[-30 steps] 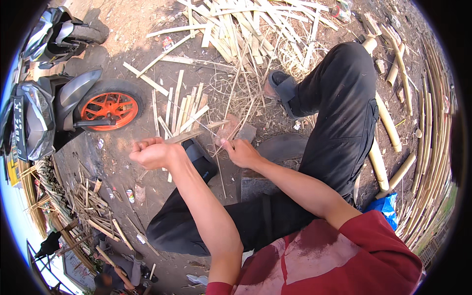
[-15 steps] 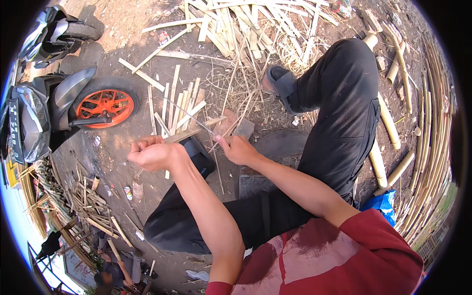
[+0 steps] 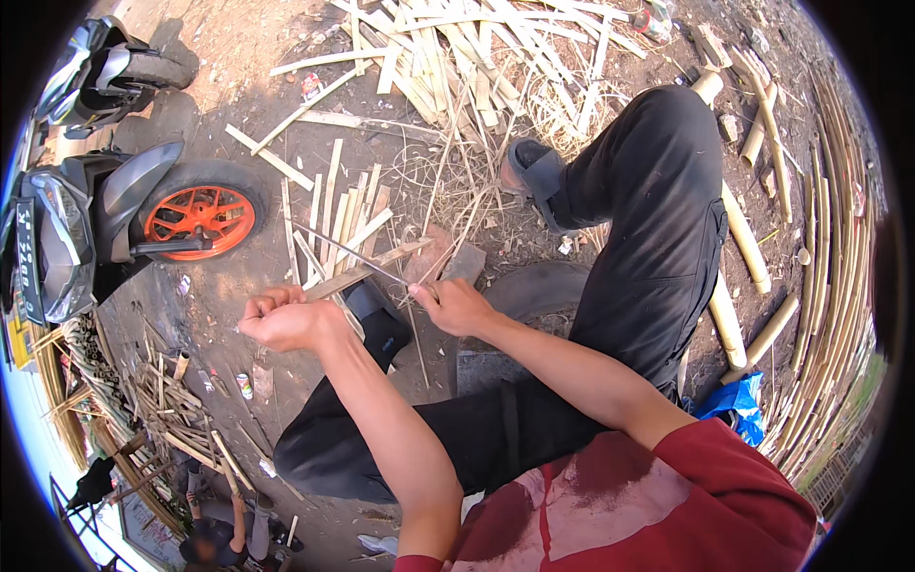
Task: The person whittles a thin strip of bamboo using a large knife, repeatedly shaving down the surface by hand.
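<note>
My left hand (image 3: 291, 321) is closed, palm turned up, around the near end of a flat bamboo strip (image 3: 370, 268). The strip slants up and to the right, past my lower leg, toward a reddish block (image 3: 431, 255) on the ground. In my right hand (image 3: 457, 307) is a knife, its handle mostly hidden in the fist with the thumb laid along it. The long thin blade (image 3: 343, 248) points up and left, crossing over the strip. Whether its edge touches the strip I cannot tell. Several split bamboo pieces (image 3: 330, 205) lie just beyond the blade.
A large heap of split bamboo (image 3: 448, 57) lies ahead. A motorbike with an orange wheel (image 3: 200, 222) stands at left. My bent leg (image 3: 648, 210) rises at right, with bamboo poles (image 3: 743, 234) and a blue plastic bag (image 3: 739, 408) beyond. Another person (image 3: 224, 529) sits at lower left.
The knife blade has tilted to a flatter angle, its tip lower and nearer the strip. Both hands keep their grip. The whole view has shifted slightly, so the scene sits lower.
</note>
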{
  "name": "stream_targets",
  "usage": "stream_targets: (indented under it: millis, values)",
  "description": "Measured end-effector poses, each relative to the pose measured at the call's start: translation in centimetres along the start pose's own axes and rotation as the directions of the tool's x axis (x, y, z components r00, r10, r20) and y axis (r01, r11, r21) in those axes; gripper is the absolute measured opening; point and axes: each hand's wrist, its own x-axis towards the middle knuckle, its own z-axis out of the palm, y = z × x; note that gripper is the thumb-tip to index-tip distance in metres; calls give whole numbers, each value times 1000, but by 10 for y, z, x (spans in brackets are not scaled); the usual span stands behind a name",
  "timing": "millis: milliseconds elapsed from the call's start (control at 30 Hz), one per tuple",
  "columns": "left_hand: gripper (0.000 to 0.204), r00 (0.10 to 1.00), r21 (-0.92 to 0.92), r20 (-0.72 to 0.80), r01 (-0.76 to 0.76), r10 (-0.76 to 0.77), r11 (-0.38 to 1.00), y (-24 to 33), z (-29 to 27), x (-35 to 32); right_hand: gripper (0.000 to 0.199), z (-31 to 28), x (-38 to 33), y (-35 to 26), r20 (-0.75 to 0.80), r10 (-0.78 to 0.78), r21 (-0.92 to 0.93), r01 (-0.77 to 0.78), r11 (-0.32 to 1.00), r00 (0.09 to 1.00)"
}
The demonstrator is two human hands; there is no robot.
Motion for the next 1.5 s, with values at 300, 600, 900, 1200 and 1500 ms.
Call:
stream_targets:
  millis: [300,600,900,1200,1500]
  values:
    - [32,995,43,-97,-26,30,999,-8,-8,28,75,-15,-16,16,105,221,-86,-212,973,970]
    - [28,997,55,-72,31,-27,998,-11,-2,19,74,-23,-33,38,74,333,-156,-319,935,940]
    - [26,1000,33,14,-15,15,999,-16,-6,16,75,-44,-46,49,5,369,-125,-366,922,929]
    - [29,999,-8,32,29,-29,1000,-11,-11,21,73,-50,-41,58,33,479,-163,-469,868,877]
    - [32,990,-49,132,58,-51,997,5,-51,64,68,-42,-37,34,58,452,-245,-426,871,890]
